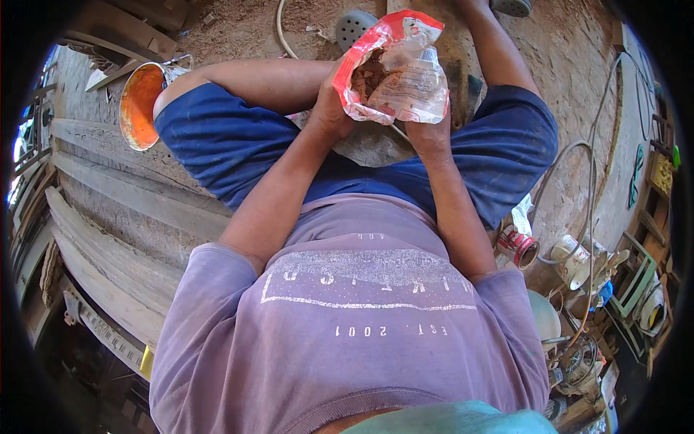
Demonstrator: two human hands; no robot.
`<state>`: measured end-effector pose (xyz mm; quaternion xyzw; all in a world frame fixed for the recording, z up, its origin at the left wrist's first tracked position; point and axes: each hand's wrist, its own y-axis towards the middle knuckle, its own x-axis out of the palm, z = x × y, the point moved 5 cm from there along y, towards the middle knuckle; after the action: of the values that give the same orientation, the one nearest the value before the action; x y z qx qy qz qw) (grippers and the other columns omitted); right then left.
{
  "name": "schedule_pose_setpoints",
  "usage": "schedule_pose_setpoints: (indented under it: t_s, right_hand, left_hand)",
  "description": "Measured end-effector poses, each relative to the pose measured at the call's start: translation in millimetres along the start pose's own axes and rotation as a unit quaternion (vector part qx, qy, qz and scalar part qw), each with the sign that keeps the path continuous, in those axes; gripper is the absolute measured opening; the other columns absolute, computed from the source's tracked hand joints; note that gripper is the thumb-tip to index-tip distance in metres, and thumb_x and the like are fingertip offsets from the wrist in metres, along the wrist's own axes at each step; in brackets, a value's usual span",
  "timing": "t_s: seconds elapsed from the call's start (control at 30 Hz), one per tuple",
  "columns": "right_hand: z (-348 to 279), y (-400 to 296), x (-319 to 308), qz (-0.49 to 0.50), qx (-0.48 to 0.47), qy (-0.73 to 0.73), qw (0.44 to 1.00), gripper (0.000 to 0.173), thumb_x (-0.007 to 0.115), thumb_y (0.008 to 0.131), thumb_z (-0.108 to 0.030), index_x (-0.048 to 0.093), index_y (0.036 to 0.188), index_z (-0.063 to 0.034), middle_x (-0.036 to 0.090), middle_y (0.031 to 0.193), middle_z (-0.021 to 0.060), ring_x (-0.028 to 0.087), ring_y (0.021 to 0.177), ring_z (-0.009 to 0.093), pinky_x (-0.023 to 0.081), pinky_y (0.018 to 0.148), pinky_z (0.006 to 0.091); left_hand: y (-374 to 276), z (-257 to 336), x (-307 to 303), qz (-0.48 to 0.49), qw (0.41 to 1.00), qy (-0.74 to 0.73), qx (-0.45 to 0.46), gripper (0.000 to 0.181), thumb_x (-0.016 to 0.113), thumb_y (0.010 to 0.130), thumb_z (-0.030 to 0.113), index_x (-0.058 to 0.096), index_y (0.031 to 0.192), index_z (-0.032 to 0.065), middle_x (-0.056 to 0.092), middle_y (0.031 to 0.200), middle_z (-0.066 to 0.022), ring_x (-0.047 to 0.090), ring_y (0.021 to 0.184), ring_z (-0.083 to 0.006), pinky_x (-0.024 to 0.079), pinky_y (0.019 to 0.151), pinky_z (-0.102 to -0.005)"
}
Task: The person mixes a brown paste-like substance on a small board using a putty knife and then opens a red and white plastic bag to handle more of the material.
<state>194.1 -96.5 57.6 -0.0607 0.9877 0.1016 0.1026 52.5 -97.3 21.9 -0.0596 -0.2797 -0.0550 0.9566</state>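
My left hand (pixel 329 113) grips the left side of a crumpled plastic bag (pixel 412 84), red and whitish with printing on it. My right hand (pixel 432 135) holds the same bag from below on its right side; the fingers of both hands are mostly hidden behind the plastic. The bag's mouth gapes towards me, and brown powdery material (pixel 370 78) shows inside. It is held up over the floor between my bent legs, beyond my lap. A grey perforated shoe (pixel 353 28) lies just past the bag's upper left edge.
By my left knee a tilted pail (pixel 140 111) has an orange-coated inside. Long wooden planks (pixel 146 184) lie at the left. Beyond my right knee are a red tin can (pixel 519 247), a whitish can (pixel 571 262) and a looping grey cable (pixel 592 163).
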Motion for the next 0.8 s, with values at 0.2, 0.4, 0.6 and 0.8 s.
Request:
schedule_pose_setpoints:
  t_s: [0.2, 0.4, 0.6, 0.8]
  right_hand:
    - [-1, -6, 13, -0.028, -0.053, -0.04, 0.997, 0.034, 0.072, 0.073, -0.008, 0.062, 0.105, 0.0002, 0.067, 0.097, 0.0129, 0.065, 0.091, 0.028, 0.05, 0.081, 0.0348]
    - [0, -8, 13, -0.029, -0.078, -0.041, 0.996, 0.029, 0.071, 0.074, -0.007, 0.063, 0.1, 0.0004, 0.066, 0.097, 0.0128, 0.064, 0.091, 0.028, 0.05, 0.082, 0.0357]
    - [-11, -14, 10, 0.006, -0.094, -0.105, 0.99, 0.034, 0.071, 0.076, -0.009, 0.06, 0.107, -0.0003, 0.064, 0.103, 0.0127, 0.062, 0.097, 0.027, 0.048, 0.087, 0.0354]
    - [-23, -15, 4, 0.015, -0.094, -0.08, 0.992, 0.036, 0.067, 0.083, -0.012, 0.056, 0.115, 0.0004, 0.063, 0.107, 0.0127, 0.062, 0.099, 0.027, 0.048, 0.09, 0.0348]
  left_hand:
    - [-7, -1, -7, -0.102, 0.965, 0.179, 0.164, 0.063, 0.067, 0.085, 0.02, 0.038, 0.139, 0.0053, 0.051, 0.135, -0.0113, 0.052, 0.122, -0.0238, 0.045, 0.102, -0.0401]
    - [-10, -6, -7, -0.075, 0.992, 0.05, 0.094, 0.08, 0.079, 0.073, 0.006, 0.035, 0.14, 0.0051, 0.048, 0.138, -0.0107, 0.049, 0.126, -0.0228, 0.042, 0.106, -0.0392]
    - [-16, 12, -4, -0.103, 0.936, 0.29, 0.173, 0.076, 0.076, 0.076, 0.005, 0.035, 0.14, 0.0042, 0.047, 0.139, -0.0122, 0.05, 0.125, -0.0241, 0.044, 0.105, -0.0389]
    - [-21, 19, -5, -0.086, 0.909, 0.357, 0.198, 0.065, 0.069, 0.081, 0.007, 0.038, 0.137, 0.0033, 0.051, 0.136, -0.0128, 0.052, 0.123, -0.0254, 0.045, 0.103, -0.0392]
